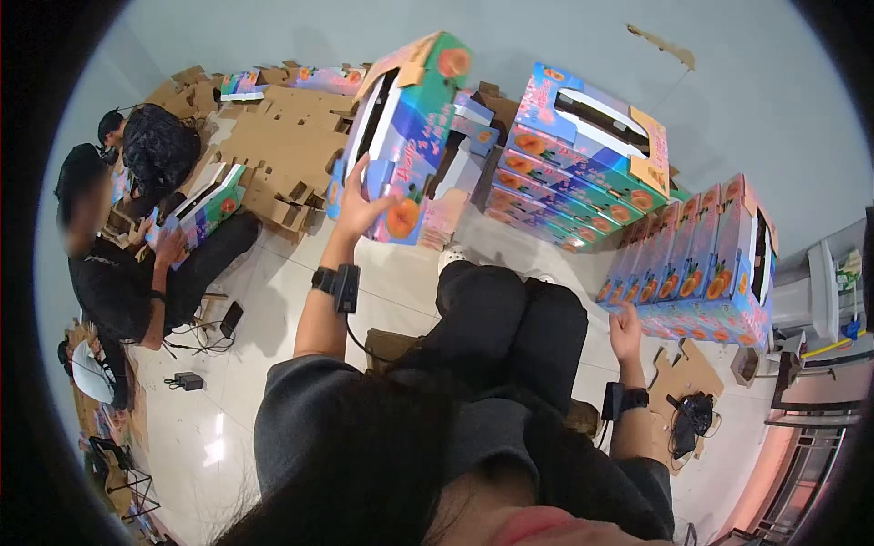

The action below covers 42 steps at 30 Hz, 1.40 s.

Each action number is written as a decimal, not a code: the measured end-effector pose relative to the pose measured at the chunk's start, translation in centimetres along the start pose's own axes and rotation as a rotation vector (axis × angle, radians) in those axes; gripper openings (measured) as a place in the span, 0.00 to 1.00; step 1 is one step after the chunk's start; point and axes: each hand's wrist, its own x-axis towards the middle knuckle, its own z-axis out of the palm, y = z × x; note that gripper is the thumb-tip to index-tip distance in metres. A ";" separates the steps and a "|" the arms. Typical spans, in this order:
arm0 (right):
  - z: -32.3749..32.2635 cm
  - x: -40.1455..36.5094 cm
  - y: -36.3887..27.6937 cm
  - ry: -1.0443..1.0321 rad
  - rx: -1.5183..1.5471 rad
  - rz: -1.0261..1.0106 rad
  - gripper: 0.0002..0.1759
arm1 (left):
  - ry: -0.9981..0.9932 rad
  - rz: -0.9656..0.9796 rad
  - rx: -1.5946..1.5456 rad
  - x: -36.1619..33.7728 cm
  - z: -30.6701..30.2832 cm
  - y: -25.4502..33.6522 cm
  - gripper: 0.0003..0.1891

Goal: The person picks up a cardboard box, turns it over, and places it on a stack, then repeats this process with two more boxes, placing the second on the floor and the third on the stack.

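left hand is gripping a fruit-print carton left of the carton stack, ideally spreading pressure evenly; right hand is showing unclear grip.

Bright, even light; white glare on the tiled floor at eight o'clock. Fisheye distortion bows the metal bars at four; corners fall black. A person's head near half past nine is blurred.
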 end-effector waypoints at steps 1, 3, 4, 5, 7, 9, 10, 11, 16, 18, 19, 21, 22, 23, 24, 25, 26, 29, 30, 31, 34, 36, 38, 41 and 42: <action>0.4 0.4 -2.6 0.000 0.001 -0.019 0.17 | 0.043 0.143 0.228 -1.3 -0.1 1.7 0.50; 2.0 1.3 -5.1 0.028 0.090 -0.060 0.17 | 0.128 0.429 0.682 -4.2 0.9 6.4 0.53; 2.8 1.7 -5.7 0.059 0.176 -0.082 0.18 | 0.142 0.499 0.664 -5.0 1.6 6.7 0.54; 3.7 2.0 -6.3 0.089 0.261 -0.106 0.19 | 0.160 0.565 0.703 -5.8 2.1 6.7 0.53; 4.2 1.8 -11.0 0.051 0.306 -0.055 0.24 | 0.196 0.697 0.776 -7.3 3.3 6.6 0.51; 4.9 1.8 -15.8 0.002 0.508 -0.033 0.28 | 0.169 0.770 0.730 -8.4 4.5 6.9 0.49; 5.3 2.1 -17.1 -0.046 0.756 -0.008 0.32 | 0.144 0.803 0.723 -8.8 5.0 6.7 0.48; 5.5 2.5 -18.0 -0.094 1.005 0.016 0.37 | 0.118 0.836 0.715 -9.2 5.5 6.5 0.47; 4.0 3.4 -17.0 -0.087 1.502 -0.166 0.52 | -0.166 0.903 0.685 -10.3 6.6 7.5 0.47; 2.4 1.5 -17.9 0.075 1.333 -0.104 0.51 | -0.291 0.894 0.663 -11.6 7.0 9.3 0.47; 1.7 0.4 -18.9 0.188 1.229 0.000 0.50 | -0.347 0.891 0.648 -12.3 7.1 10.4 0.47; 0.1 -1.4 -14.7 -0.069 1.164 -0.154 0.51 | -0.437 0.833 0.612 -13.7 7.4 12.2 0.47; -0.2 -1.9 -14.5 -0.050 1.247 -0.129 0.47 | -0.448 0.818 0.603 -14.2 7.6 12.8 0.45; -0.3 -1.8 -14.4 -0.033 1.325 -0.115 0.46 | -0.463 0.798 0.594 -14.6 7.8 13.2 0.43; -0.4 -1.9 -15.0 -0.013 1.403 -0.098 0.44 | -0.478 0.786 0.598 -14.9 8.0 13.5 0.43; -0.5 -1.9 -15.9 0.009 1.481 -0.083 0.43 | -0.493 0.777 0.602 -14.9 8.2 13.7 0.43; -0.1 -2.0 -17.0 0.100 1.432 -0.076 0.39 | -0.506 0.770 0.607 -14.9 8.4 13.7 0.43; 0.4 -1.1 -19.2 0.365 1.169 -0.162 0.34 | -0.482 0.783 0.558 -15.1 9.6 13.8 0.44; 0.4 -0.8 -18.8 0.386 1.198 -0.219 0.30 | -0.506 0.756 0.569 -15.4 9.9 14.1 0.46; 0.3 -0.5 -17.9 0.408 1.228 -0.273 0.27 | -0.531 0.727 0.583 -15.9 10.4 14.5 0.48; -0.4 -0.5 -17.2 0.465 1.252 -0.324 0.28 | -0.553 0.815 0.629 -16.8 12.0 15.1 0.50; -0.9 -0.8 -18.4 0.511 1.239 -0.260 0.31 | -0.582 0.889 0.640 -17.2 12.4 15.0 0.49; -2.1 -0.5 -15.9 0.641 1.267 -0.280 0.31 | -0.433 0.916 0.515 -17.3 12.4 14.9 0.49; -5.6 -1.2 -13.1 0.586 1.254 -0.306 0.34 | -0.117 0.921 0.479 -16.4 12.2 15.4 0.49; -6.4 -1.5 -13.0 0.595 1.249 -0.315 0.35 | -0.036 0.878 0.480 -16.0 11.5 16.5 0.48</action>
